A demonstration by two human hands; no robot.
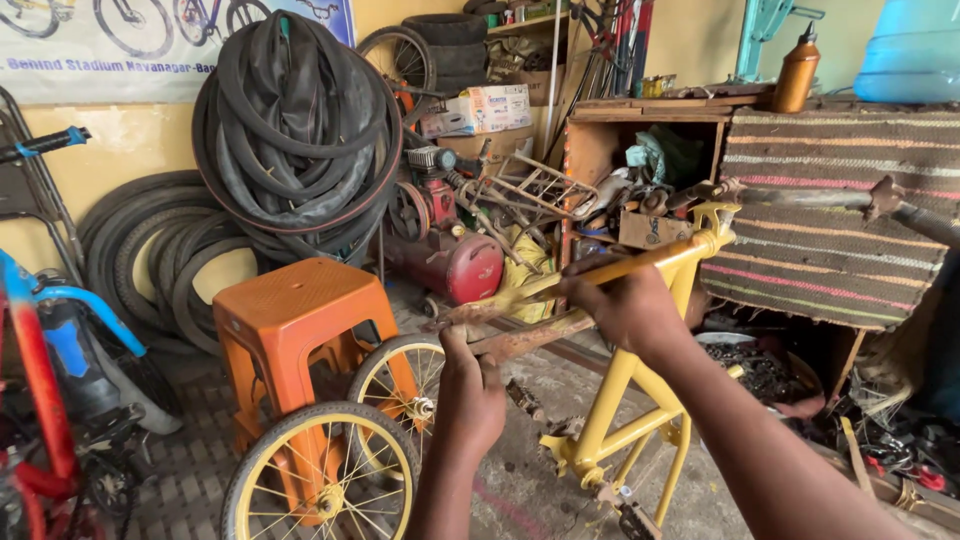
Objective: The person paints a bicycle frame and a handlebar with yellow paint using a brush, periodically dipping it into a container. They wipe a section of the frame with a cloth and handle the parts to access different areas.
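Floor (pixel 530 490): grey, patterned concrete, dusty.
Orange plastic stool (pixel 290 320): stands on it, left of centre.
Two yellow-rimmed wheels (pixel 320 480): rest on it against the stool.
Red compressor tank (pixel 445 265): sits on it behind.
Loose tyres (pixel 150 250): lean at the wall.

Top left, we see a wide rectangular banner (pixel 170 40) fixed to the yellow wall, pale with blue lettering and bicycle drawings, partly covered by hanging tyres. Centre top, we find a white oblong cardboard box (pixel 487 108) with orange and blue printing, lying tilted among stacked goods beside the wooden shelf. No screens appear.
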